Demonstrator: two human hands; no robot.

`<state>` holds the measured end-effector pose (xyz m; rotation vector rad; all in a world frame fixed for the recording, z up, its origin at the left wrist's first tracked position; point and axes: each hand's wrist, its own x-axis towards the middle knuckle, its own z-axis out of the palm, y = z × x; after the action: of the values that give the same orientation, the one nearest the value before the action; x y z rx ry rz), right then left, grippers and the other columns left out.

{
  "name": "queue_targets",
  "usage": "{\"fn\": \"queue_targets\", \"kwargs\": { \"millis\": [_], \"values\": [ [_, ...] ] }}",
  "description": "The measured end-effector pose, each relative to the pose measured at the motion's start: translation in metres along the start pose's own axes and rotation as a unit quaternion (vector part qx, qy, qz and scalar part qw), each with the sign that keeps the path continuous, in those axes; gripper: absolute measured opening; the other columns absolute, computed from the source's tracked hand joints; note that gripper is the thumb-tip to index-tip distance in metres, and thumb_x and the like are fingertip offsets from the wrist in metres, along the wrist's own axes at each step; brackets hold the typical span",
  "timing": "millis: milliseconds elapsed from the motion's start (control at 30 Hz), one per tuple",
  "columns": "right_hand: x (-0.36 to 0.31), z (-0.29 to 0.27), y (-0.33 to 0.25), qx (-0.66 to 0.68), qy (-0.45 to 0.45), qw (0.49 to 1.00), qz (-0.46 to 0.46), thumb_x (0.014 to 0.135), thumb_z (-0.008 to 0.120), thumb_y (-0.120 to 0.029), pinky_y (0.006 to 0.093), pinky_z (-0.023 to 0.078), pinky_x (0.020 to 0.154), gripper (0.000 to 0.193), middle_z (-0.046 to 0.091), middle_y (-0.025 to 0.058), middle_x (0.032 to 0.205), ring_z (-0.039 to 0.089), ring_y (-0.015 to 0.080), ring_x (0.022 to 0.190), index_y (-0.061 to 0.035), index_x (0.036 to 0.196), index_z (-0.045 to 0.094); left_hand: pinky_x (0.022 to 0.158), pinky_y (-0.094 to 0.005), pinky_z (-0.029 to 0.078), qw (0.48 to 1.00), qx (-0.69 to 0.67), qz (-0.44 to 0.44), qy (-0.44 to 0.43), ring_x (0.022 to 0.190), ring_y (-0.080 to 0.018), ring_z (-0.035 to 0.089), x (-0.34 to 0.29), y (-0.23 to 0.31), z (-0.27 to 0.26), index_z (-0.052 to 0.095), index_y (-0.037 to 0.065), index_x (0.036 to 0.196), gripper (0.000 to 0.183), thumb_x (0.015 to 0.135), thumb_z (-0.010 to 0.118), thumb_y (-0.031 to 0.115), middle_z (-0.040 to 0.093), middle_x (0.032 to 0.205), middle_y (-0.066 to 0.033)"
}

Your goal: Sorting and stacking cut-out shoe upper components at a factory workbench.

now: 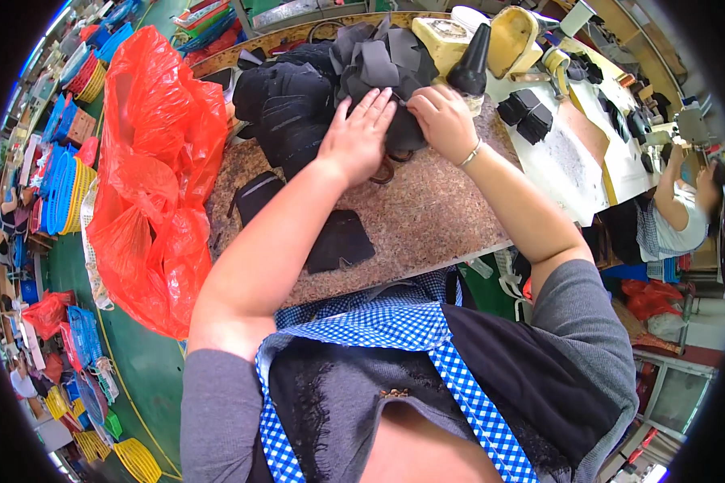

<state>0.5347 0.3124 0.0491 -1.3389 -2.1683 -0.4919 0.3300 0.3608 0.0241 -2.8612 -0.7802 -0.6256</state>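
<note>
My left hand (358, 137) lies flat with fingers stretched over a pile of dark grey cut pieces (376, 60), which look like cloth or thin leather. Beside it, my right hand (445, 121) has its fingers bent and pressed together at the edge of a black piece (405, 134); the fingertips are partly hidden. Brown loops (384, 171), perhaps handles, show below my left hand, mostly covered. A heap of black pieces (286, 105) is left of the hands. Closer to me, a flat black piece (340, 240) rests on the speckled tabletop (427, 217).
A large red plastic bag (161, 161) hangs at the table's left side. Right of the hands stand a black cone (470, 64) and a yellowed machine (511, 40). Stacked black pieces (526, 113) lie on a white board (568, 157). Another person (677, 201) works at far right.
</note>
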Motion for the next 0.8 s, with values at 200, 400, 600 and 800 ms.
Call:
{"fn": "queue_targets", "kwargs": {
  "millis": [200,400,600,800],
  "values": [
    [-0.019,-0.028,-0.034,0.204,0.01,0.973,0.106,0.084,0.066,0.0,0.0305,0.053,0.075,0.011,0.068,0.0086,0.101,0.066,0.0218,0.087,-0.0026,0.093,0.06,0.11,-0.0501,0.031,0.995,-0.009,-0.053,-0.084,0.139,-0.0299,0.035,0.014,-0.018,0.001,0.054,0.006,0.13,0.043,0.087,0.052,0.012,0.041,0.147,-0.016],
    [-0.001,-0.057,-0.088,0.373,0.169,0.856,0.316,0.081,0.075,0.0,0.017,0.045,0.058,0.015,0.067,-0.001,0.081,0.059,0.0018,0.067,-0.0033,0.092,0.065,0.083,-0.0255,0.049,0.665,-0.707,-0.24,0.031,0.092,-0.0112,0.061,-0.021,0.011,-0.085,0.061,0.001,0.112,0.03,0.091,0.067,0.021,0.065,0.101,-0.0034],
    [0.007,-0.048,-0.118,0.681,-0.014,0.629,0.375,0.083,0.067,0.01,0.022,0.052,0.076,0.03,0.065,0.0075,0.102,0.062,0.0103,0.091,-0.0003,0.112,0.061,0.07,-0.0214,0.049,0.557,-0.735,-0.386,0.029,0.077,-0.0069,0.061,-0.098,0.038,-0.104,0.068,0.0,0.097,0.017,0.09,0.07,0.015,0.067,0.087,-0.0013],
    [0.012,-0.06,-0.154,0.291,0.045,0.948,0.118,0.07,0.079,-0.011,0.0337,0.049,0.082,0.038,0.062,0.0101,0.104,0.061,0.0258,0.094,-0.005,0.105,0.066,0.068,-0.0205,0.047,0.683,-0.541,-0.467,0.153,0.075,-0.0047,0.057,-0.123,0.05,-0.116,0.064,0.003,0.1,0.019,0.09,0.071,0.018,0.064,0.084,0.0012]
  ]
}}
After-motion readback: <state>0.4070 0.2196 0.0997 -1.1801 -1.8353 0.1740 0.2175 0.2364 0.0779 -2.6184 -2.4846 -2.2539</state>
